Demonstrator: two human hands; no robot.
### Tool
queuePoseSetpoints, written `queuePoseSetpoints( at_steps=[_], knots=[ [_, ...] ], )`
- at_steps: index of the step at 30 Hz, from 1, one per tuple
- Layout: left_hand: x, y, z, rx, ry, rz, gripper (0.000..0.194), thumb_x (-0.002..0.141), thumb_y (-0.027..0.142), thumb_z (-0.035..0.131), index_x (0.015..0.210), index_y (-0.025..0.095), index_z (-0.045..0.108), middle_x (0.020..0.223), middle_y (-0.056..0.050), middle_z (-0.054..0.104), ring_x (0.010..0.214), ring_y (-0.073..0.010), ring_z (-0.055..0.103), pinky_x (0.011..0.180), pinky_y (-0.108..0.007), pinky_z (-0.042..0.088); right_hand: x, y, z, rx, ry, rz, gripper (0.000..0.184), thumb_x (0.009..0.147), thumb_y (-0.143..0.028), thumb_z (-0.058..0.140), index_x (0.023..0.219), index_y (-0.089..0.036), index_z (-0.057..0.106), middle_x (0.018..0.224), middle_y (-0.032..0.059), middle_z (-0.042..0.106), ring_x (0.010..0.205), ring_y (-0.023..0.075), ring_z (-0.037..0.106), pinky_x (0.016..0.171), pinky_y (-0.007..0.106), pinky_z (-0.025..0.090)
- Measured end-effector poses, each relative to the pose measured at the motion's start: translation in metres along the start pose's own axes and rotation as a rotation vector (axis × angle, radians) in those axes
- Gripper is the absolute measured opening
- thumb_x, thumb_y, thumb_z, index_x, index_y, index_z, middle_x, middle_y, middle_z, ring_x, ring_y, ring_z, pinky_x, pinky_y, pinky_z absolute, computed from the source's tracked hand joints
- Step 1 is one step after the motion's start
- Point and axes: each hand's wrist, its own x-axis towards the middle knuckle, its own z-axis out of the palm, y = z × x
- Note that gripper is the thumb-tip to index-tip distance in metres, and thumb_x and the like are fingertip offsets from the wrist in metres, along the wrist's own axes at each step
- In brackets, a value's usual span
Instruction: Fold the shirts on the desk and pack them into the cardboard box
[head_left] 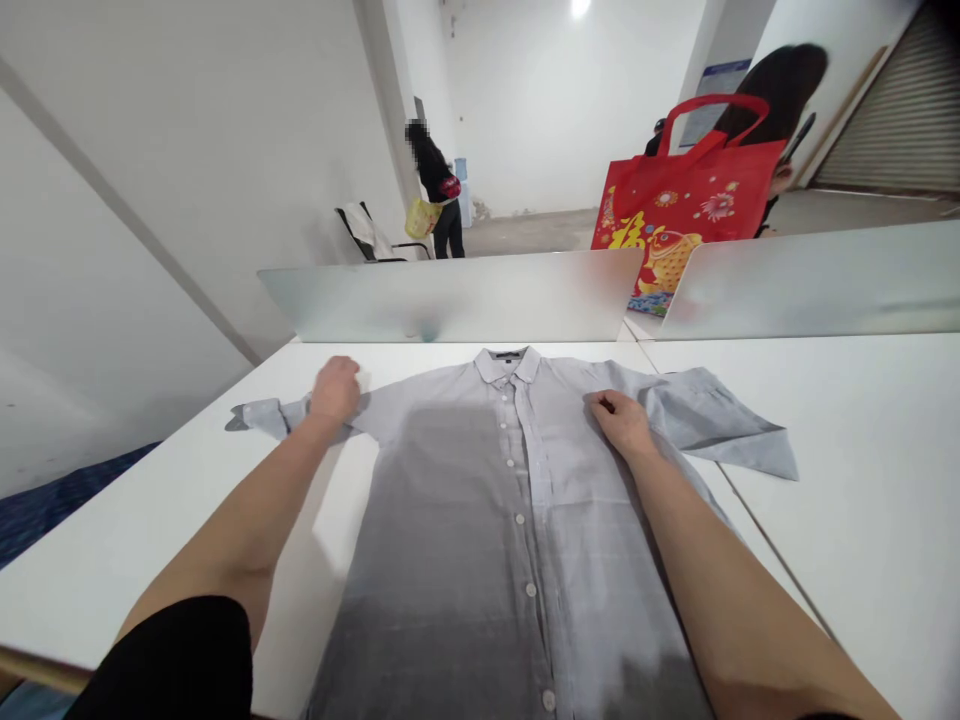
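A grey button-up shirt (457,520) lies front side up on the white table, its collar pointing away from me and a row of white buttons down the middle. Its sleeves stretch out to both sides; the right one is bent and creased. My left hand (336,390) is closed over the left sleeve, its fingertips partly hidden. On the other side, my right hand (622,422) pinches the cloth near the shoulder, thumb and finger together. The bottom of the shirt runs out of view.
Frosted divider panels (465,300) stand along the white table's (862,420) far edge. Behind their gap is a red gift bag (675,200), with a person close by. Another person (435,190) stands farther back near a chair (371,235). A seam crosses the table at right.
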Motion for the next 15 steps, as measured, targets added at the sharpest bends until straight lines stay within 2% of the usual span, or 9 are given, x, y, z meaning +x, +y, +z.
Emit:
queuePoseSetpoints(
  at_steps=[2,5,7,9,11,13,15],
  knots=[
    [0.004,0.052,0.008,-0.085,-0.055,0.169,0.042,0.093,0.026,0.039,0.130,0.017,0.056,0.146,-0.012,0.049,0.140,-0.0242,0.035,0.115,-0.040,0.030,0.000,0.001,0.000,-0.002,0.000,-0.008,0.019,0.075,-0.025,0.051,0.080,-0.021,0.069,0.082,0.0036,0.069,0.077,0.0194,0.061,0.078,0.032,0.047],
    [0.002,0.133,0.022,-0.209,-0.185,0.324,0.065,0.093,0.052,0.041,0.150,0.020,0.035,0.159,-0.010,0.029,0.147,-0.0295,0.022,0.116,-0.047,0.026,0.000,0.006,0.002,0.007,0.004,-0.026,0.022,0.075,-0.026,0.052,0.087,-0.021,0.070,0.086,0.0042,0.070,0.079,0.0196,0.062,0.081,0.034,0.049],
    [-0.001,0.172,0.029,-0.246,-0.279,0.346,0.069,0.093,0.062,0.035,0.153,0.029,0.028,0.162,-0.006,0.024,0.147,-0.0335,0.020,0.115,-0.056,0.024,0.001,0.010,0.005,0.017,0.037,-0.067,0.025,0.076,-0.027,0.053,0.093,-0.020,0.070,0.092,0.0058,0.070,0.083,0.0204,0.063,0.083,0.035,0.050],
    [-0.002,0.193,0.033,-0.244,-0.339,0.329,0.066,0.093,0.066,0.028,0.152,0.036,0.029,0.162,-0.003,0.023,0.146,-0.0376,0.020,0.112,-0.064,0.021,0.002,0.012,0.008,0.022,0.099,-0.144,0.029,0.078,-0.030,0.053,0.099,-0.020,0.070,0.103,0.0081,0.069,0.094,0.0221,0.063,0.087,0.036,0.050],
    [-0.001,0.201,0.036,-0.232,-0.355,0.312,0.063,0.094,0.065,0.026,0.151,0.039,0.031,0.162,-0.002,0.024,0.146,-0.0406,0.020,0.110,-0.069,0.018,0.002,0.011,0.011,-0.002,0.132,-0.227,0.032,0.081,-0.032,0.053,0.107,-0.019,0.069,0.117,0.0101,0.067,0.110,0.0237,0.060,0.095,0.038,0.048],
    [0.001,0.201,0.037,-0.242,-0.338,0.309,0.060,0.095,0.062,0.028,0.150,0.039,0.032,0.161,-0.002,0.026,0.145,-0.0403,0.021,0.110,-0.069,0.019,0.000,0.008,0.014,-0.083,0.077,-0.270,0.035,0.084,-0.035,0.054,0.113,-0.021,0.068,0.128,0.0106,0.063,0.121,0.0251,0.055,0.103,0.042,0.042],
    [0.003,0.195,0.037,-0.260,-0.282,0.282,0.054,0.097,0.055,0.030,0.148,0.035,0.037,0.158,-0.003,0.032,0.143,-0.0352,0.028,0.112,-0.061,0.025,-0.002,0.004,0.016,-0.184,-0.030,-0.268,0.034,0.088,-0.037,0.052,0.114,-0.023,0.069,0.132,0.0090,0.061,0.125,0.0261,0.053,0.108,0.048,0.037]
  ],
)
